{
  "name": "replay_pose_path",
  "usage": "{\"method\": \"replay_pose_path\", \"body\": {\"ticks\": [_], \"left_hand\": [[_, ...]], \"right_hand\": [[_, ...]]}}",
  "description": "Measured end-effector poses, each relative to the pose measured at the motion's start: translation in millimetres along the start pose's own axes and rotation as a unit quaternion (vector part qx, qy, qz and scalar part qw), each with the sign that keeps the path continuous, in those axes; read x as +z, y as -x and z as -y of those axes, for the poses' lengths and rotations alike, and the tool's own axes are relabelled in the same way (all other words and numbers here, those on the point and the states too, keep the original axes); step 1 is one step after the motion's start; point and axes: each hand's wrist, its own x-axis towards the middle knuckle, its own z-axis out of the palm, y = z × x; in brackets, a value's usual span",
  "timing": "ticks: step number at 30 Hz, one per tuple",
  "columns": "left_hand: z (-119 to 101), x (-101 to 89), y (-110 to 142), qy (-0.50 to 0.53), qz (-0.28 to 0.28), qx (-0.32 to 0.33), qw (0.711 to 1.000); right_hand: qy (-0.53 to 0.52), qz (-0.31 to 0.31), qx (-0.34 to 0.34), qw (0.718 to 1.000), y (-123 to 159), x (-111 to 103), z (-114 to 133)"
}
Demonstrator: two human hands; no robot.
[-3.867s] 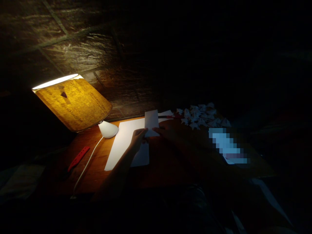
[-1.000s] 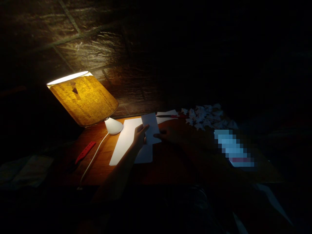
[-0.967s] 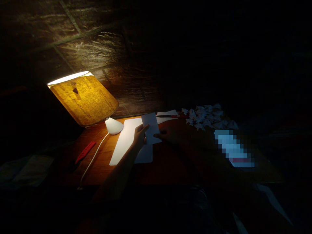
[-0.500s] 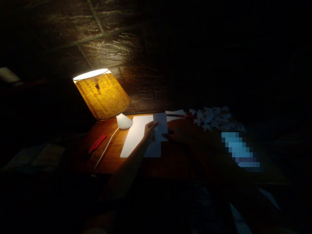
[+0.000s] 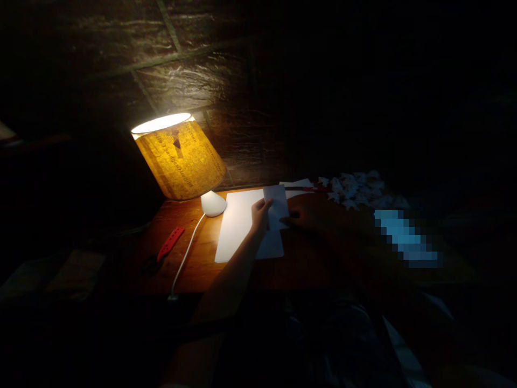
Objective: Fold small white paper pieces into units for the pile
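Note:
A small rectangle of white paper [image 5: 278, 207] is held up off the desk between my two hands. My left hand [image 5: 260, 213] grips its left side, thumb lying on the face. At its lower right edge my right hand [image 5: 297, 216], dim in shadow, closes its fingertips on the paper. Beneath lie larger white sheets [image 5: 236, 221] on the wooden desk, partly covered by my left forearm. A dark tool with red on its handle [image 5: 307, 189] rests just beyond the held paper, its kind hard to make out.
A lit table lamp [image 5: 181, 159] with a white base stands left of the sheets, its cord [image 5: 188, 245] running to the front edge. A red-handled tool [image 5: 171, 243] lies at left. White paper pieces [image 5: 355, 188] are heaped at right, near a pixelated glowing rectangle [image 5: 406, 237].
The whole view has shifted, so the lamp and desk sit farther right in the picture. Both hands keep hold of the small paper, with little change in their grip.

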Motion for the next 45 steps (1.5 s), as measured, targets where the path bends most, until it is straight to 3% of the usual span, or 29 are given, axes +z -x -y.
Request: {"method": "replay_pose_path", "body": {"ticks": [4,11,17,24,36,45], "left_hand": [[-1.6,-2.1,-3.7,0.004,-0.014,0.019,1.000],[-12.5,-1.5,-3.0,-0.026,-0.045,-0.011,0.999],[-19.9,-1.1,3.7,-0.064,-0.028,-0.012,0.997],[-28.5,3.9,9.0,-0.032,-0.040,-0.072,0.996],[-31.7,2.0,4.1,-0.011,-0.080,-0.039,0.996],[-30.5,-4.2,-3.0,0.032,-0.068,0.023,0.997]], "right_hand": [[-0.005,-0.005,0.005,1.000,0.5,-1.0,1.5],[0.002,-0.016,-0.015,1.000,2.3,0.1,6.3],[0.000,-0.010,-0.037,0.999,-0.2,1.7,1.9],[-0.028,-0.038,-0.038,0.998,5.3,1.5,1.7],[-0.055,0.020,-0.047,0.997,5.6,-2.9,-6.2],[-0.064,0.042,-0.049,0.996,6.7,-6.8,-1.5]]}}
